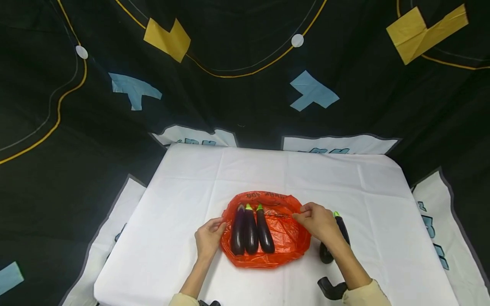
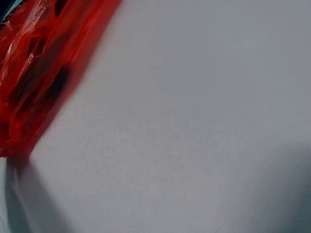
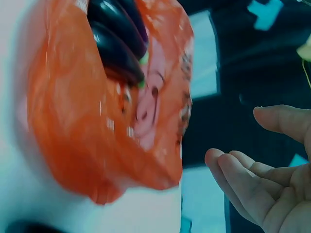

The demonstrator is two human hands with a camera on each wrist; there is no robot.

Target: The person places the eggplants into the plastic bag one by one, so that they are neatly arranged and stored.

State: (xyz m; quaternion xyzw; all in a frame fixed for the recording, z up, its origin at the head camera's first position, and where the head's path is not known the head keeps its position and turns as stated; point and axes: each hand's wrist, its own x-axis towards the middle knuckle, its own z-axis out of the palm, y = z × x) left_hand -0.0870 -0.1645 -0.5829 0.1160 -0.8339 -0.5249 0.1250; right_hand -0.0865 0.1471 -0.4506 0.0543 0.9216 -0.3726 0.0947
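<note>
A red plastic bag (image 1: 287, 238) lies spread on the white cloth with its mouth up, its printed rim at the back. Three dark purple eggplants (image 1: 250, 231) lie side by side inside, stems toward the back. My left hand (image 1: 208, 238) is at the bag's left rim, thumb and fingers slightly apart; its own wrist view shows only bag and cloth. My right hand (image 1: 319, 221) overlaps the bag's right rim in the head view. In the right wrist view, that hand's fingers (image 3: 238, 174) and thumb stand apart with nothing between them, beside the bag.
Beside my right forearm lies another eggplant (image 1: 342, 227) with a green stem, partly hidden; a dark rounded end (image 1: 326, 254) shows across the forearm. A black curved object (image 1: 331, 289) is near the right cuff. Black patterned cloth (image 1: 245, 106) hangs behind the white-covered table (image 1: 164, 238).
</note>
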